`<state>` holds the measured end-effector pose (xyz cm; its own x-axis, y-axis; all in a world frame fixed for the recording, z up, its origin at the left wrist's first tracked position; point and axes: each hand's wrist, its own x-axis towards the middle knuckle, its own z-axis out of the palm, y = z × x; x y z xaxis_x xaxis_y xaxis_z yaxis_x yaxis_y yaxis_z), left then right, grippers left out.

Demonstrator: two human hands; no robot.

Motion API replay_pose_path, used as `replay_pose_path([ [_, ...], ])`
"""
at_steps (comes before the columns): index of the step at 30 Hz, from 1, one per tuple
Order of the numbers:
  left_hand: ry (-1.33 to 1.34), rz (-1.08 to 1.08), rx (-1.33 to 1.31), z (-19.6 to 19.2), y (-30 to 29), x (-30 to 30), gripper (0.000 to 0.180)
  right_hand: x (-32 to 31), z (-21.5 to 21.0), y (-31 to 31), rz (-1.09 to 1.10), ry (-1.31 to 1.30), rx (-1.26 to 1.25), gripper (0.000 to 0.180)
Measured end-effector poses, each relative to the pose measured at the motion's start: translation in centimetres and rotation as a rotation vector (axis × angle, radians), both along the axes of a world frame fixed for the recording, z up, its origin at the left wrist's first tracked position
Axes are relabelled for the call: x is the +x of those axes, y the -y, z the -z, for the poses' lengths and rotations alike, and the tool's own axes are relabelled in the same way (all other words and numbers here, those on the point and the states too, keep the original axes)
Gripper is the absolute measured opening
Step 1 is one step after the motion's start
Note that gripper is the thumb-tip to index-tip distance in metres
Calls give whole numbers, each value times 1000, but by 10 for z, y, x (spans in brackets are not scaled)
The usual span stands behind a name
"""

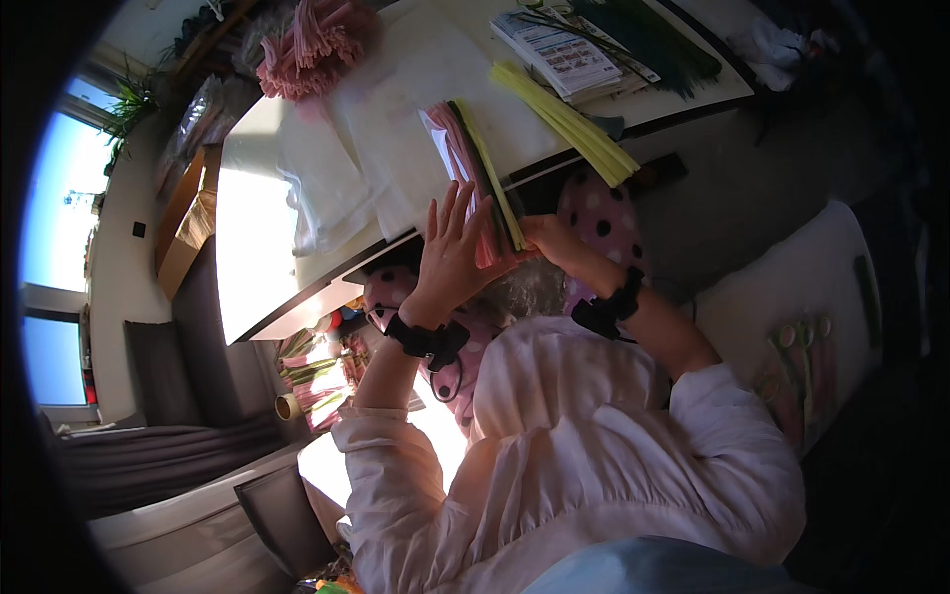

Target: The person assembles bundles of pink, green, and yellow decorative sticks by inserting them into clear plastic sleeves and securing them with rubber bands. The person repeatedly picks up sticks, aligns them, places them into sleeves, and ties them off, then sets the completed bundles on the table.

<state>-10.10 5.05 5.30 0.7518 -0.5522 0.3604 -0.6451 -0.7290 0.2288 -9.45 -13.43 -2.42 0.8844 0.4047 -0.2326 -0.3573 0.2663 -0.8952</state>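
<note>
A clear packet of pink and olive-green fuzzy stems (473, 168) lies over the near edge of a white table (262, 228). My left hand (450, 247) rests flat on the packet's near end, fingers spread. My right hand (547, 241) grips that same end from the other side, just below the table edge. Both wrists wear black bands, and pale pink sleeves cover my upper arms.
On the table are a yellow stem bundle (569, 124), a pink stem bundle (312, 49), dark green stems (643, 35), printed booklets (564, 49) and clear plastic bags (327, 188). Pink polka-dot fabric (604, 218) sits below the edge. A white board with small craft pieces (802, 356) lies right.
</note>
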Motion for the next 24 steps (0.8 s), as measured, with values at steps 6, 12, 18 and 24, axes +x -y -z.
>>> replay_pose_path([
  [6,111,-31,161,13,1,46,64,-3,4,9,-233,44,-244,25],
  [12,37,91,179,30,10,51,58,10,-36,31,-471,174,-692,37],
  [18,153,72,183,41,17,55,48,74,-62,25,53,1125,-1143,23],
  [24,80,75,67,42,8,62,45,131,-50,-9,-441,1305,-1483,38],
])
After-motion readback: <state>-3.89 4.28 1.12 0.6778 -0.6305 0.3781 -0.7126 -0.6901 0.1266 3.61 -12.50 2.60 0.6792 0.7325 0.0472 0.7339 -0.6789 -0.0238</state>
